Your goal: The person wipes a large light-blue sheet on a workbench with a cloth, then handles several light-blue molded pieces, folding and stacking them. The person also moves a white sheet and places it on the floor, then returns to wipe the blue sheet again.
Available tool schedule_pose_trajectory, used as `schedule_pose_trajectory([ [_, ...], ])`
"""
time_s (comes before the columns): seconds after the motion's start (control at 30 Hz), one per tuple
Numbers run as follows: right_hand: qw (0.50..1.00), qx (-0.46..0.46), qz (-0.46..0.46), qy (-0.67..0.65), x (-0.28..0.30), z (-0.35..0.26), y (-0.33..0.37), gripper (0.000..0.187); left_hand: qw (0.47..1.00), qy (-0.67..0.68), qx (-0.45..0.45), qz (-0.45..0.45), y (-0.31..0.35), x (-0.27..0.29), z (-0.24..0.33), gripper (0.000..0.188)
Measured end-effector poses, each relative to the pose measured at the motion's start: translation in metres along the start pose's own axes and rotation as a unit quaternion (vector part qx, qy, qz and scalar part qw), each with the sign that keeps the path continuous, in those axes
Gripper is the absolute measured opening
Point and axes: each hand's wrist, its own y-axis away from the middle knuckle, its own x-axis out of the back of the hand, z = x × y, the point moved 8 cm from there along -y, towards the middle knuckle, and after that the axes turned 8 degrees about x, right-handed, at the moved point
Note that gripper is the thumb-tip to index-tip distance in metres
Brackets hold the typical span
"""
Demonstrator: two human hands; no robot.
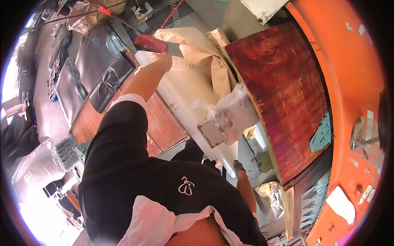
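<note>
A long, pale, translucent plastic bundle (180, 98) runs slantwise in front of me, with a small handwritten mark on its surface. My left hand (161, 62) grips its far end, and its fingertips are partly hidden. At the near end my right hand (238, 166), dark at the fingers, is closed on the edge of the same bundle. Crumpled brown paper (201, 57) lies against the bundle's right side. A worn block (213, 132) partly wrapped in clear film (238, 108) rests close to its near half.
To the right stands a reddish-brown board (283, 98) beside a large orange machine frame (349, 82). Black plastic bags (96, 53) lie on the left, near a reddish wooden surface (166, 123). A red-handled tool (113, 14) is at the top.
</note>
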Motion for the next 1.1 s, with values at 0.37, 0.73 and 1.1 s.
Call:
schedule_pose_trajectory([
  [0.37,0.998,0.044,-0.011,0.033,0.021,-0.053,0.062,0.06,0.937,0.216,0.193,0.197,-0.002,0.128,-0.16,0.022],
  [0.73,0.986,0.081,0.031,-0.142,0.027,-0.035,0.061,0.062,0.947,0.198,-0.216,0.132,0.172,0.024,0.043,0.046],
  [1.1,0.909,0.043,0.051,-0.411,-0.002,-0.012,0.028,0.046,0.919,0.242,-0.31,-0.033,0.172,-0.015,0.195,0.063],
])
